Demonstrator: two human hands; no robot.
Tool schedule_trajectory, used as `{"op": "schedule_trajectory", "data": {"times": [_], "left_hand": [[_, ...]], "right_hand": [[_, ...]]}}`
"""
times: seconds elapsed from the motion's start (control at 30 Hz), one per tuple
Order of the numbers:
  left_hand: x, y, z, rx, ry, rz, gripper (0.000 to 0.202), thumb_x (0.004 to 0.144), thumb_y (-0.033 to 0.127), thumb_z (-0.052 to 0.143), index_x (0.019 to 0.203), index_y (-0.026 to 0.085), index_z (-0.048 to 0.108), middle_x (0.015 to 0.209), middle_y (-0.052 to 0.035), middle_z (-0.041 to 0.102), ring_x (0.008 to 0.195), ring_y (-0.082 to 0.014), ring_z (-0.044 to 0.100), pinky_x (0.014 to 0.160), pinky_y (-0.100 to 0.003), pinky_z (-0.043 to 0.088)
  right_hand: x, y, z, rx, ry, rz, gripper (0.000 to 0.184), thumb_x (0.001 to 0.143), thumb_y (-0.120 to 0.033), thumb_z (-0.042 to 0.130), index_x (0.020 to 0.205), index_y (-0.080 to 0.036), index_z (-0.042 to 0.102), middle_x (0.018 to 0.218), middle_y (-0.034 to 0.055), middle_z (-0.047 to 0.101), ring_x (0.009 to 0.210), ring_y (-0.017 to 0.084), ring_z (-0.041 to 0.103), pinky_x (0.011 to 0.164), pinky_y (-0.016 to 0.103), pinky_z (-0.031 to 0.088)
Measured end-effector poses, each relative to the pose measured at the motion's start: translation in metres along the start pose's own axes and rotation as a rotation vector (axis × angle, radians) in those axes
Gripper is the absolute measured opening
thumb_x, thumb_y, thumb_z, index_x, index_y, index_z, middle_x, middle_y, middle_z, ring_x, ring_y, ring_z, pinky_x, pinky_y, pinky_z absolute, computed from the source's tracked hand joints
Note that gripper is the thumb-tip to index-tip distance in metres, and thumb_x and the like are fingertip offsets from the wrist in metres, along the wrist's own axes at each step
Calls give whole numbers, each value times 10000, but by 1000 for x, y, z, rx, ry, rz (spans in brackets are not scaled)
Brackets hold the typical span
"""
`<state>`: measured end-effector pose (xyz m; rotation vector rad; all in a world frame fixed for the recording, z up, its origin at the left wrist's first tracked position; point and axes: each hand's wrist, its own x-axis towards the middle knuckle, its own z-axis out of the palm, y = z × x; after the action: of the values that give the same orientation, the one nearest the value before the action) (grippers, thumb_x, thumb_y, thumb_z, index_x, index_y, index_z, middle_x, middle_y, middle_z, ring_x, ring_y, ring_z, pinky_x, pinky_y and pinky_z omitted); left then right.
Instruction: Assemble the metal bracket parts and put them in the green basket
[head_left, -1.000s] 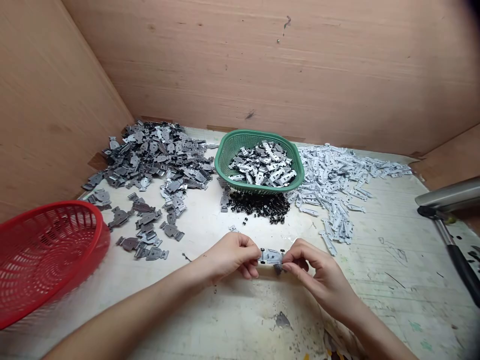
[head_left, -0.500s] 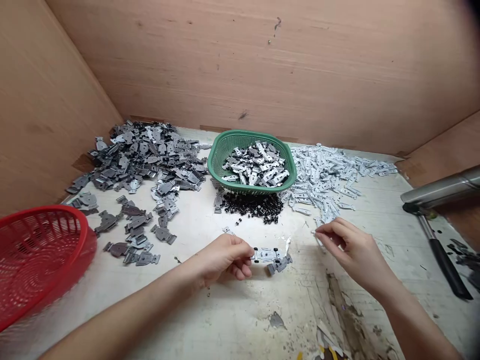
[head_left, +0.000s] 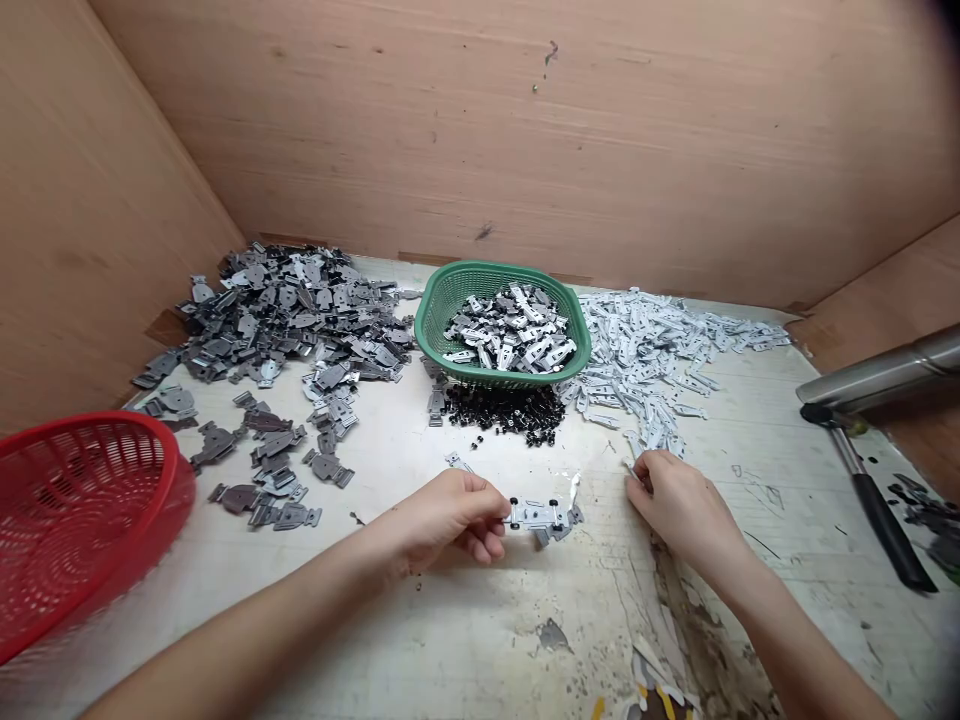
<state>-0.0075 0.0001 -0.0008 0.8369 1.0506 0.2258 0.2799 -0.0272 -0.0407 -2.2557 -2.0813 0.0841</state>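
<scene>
Pinched at one end between the thumb and fingers of my left hand [head_left: 474, 515] is a flat metal chassis plate [head_left: 535, 514] with two axles that have small black wheels at their ends. A grey metal plate [head_left: 551, 535] lies under its right end. My right hand [head_left: 679, 500] is closed in a pinch to the right of it, by the near tip of a pile of narrow white metal pieces [head_left: 645, 340]. The end of one such narrow piece [head_left: 629, 465] shows at its fingertips; the rest is hidden by the fingers.
A green basket [head_left: 429, 325] of assembled metal pieces stands at the back centre, small black parts [head_left: 510, 412] heaped before it. Grey plates [head_left: 292, 300] pile up at back left, above a red basket [head_left: 169, 470]. At right lies a black-handled hammer [head_left: 889, 530] near a metal tube [head_left: 885, 375].
My right hand has turned slightly, its fingers closing further round the narrow piece. The chassis plate in my left hand has shifted slightly and covers more of the grey plate.
</scene>
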Motion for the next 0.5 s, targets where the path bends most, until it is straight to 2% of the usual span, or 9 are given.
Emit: {"op": "schedule_trajectory", "data": {"times": [0.07,0.13,0.27,0.37,0.43,0.5], "left_hand": [[-1,2,-2,-1,9,29,175,696,254,591,588,125,544,505,-13,603,419,-57,528,444,-148,400],[-2,3,-4,0,24,57,183,696,261,595,587,125,539,492,-9,595,415,-56,525,444,-148,396],[0,4,-4,20,56,88,180,694,265,595,597,125,539,506,-9,596,445,-66,541,462,-158,415],[2,3,-3,52,85,100,165,695,253,587,599,126,543,510,-7,593,470,-76,557,473,-166,427],[3,2,-3,70,97,107,157,698,245,574,597,128,545,501,-6,591,466,-78,556,477,-170,431],[4,1,-2,80,102,112,149,697,239,567,599,130,548,499,-7,594,463,-80,556,482,-176,439]], "right_hand": [[0,-7,-1,-11,45,-12,146,792,-221,462,648,-204,448,720,49,543,538,168,506,450,270,323],[-1,-12,-5,89,65,-49,141,770,-204,478,634,-207,442,712,38,526,523,151,489,459,271,346],[-5,-19,-12,609,-34,-42,96,783,-273,537,744,-214,473,680,12,525,543,142,512,477,260,425],[-10,-20,-10,919,-123,1,222,811,-381,557,939,-208,502,740,35,561,622,167,569,500,266,484],[-14,-19,-7,916,-129,-10,254,828,-418,544,967,-207,525,756,50,595,666,188,595,555,290,505],[-18,-16,-7,781,-102,-48,241,857,-434,500,928,-213,562,784,63,625,668,193,603,571,298,490]]}}
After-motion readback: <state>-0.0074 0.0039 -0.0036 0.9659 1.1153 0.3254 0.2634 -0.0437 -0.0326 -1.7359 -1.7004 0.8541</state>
